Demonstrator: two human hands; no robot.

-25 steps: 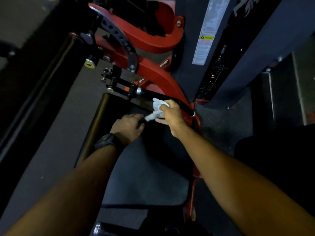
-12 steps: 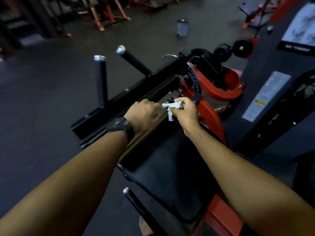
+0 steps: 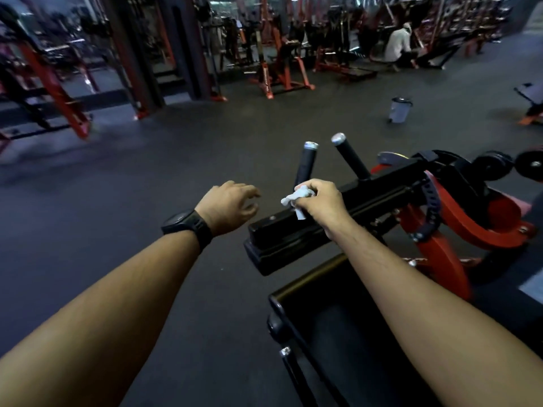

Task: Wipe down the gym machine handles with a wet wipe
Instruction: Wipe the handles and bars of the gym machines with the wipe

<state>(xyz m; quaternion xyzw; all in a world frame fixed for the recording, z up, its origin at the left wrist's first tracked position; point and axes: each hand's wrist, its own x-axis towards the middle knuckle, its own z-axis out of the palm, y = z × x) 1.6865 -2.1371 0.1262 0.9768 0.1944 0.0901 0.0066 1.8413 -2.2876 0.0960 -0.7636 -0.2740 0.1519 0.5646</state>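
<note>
My right hand (image 3: 318,202) grips a crumpled white wet wipe (image 3: 295,199) just above the black bar (image 3: 338,218) of the red and black gym machine. Two black handles with silver end caps stick up from that bar: the left handle (image 3: 305,163) rises right behind the wipe, the right handle (image 3: 349,157) leans away to the right. My left hand (image 3: 230,205), with a black watch on the wrist, hovers over the floor to the left of the bar, fingers loosely curled and holding nothing.
A black padded seat (image 3: 338,327) lies below my right arm. The machine's red frame (image 3: 458,230) curves off to the right. A small grey bin (image 3: 400,110) stands on the dark floor beyond. Red racks and a crouching person (image 3: 399,47) fill the back.
My view has lifted from the machine's lower parts to the gym floor. My left hand has let go of the wipe and moved left; my right hand carried it up to the two upright handles.
</note>
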